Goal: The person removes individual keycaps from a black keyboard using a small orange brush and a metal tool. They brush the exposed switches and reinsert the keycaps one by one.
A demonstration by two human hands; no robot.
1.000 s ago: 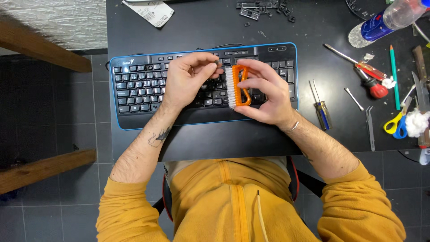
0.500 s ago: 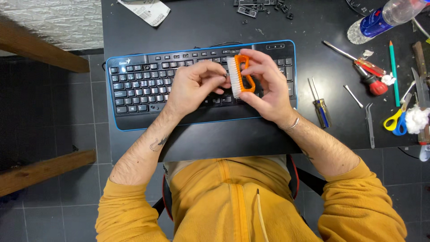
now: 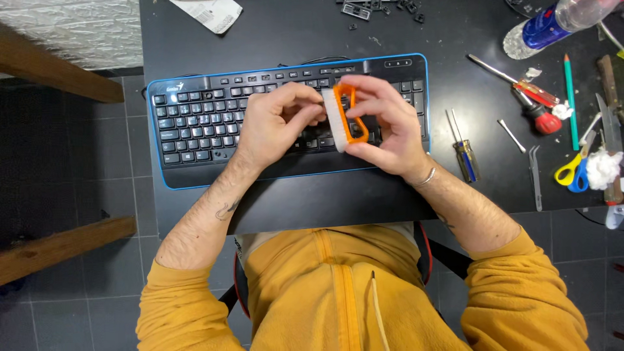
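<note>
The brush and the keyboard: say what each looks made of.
Brush: likely moulded plastic, glossy orange handle loop; white bristles, probably synthetic. Keyboard: matte black plastic keys and body, by its even dull surface, with a smooth blue rim. Both hands hold the brush.

Both hands cover the middle keys of the blue-edged keyboard, the right hand also hiding the far side of the orange brush. Right of the keyboard, the plastic bottle and the knife run past the frame's edge. Above it, the small black parts are cut off and too small to identify.
</note>
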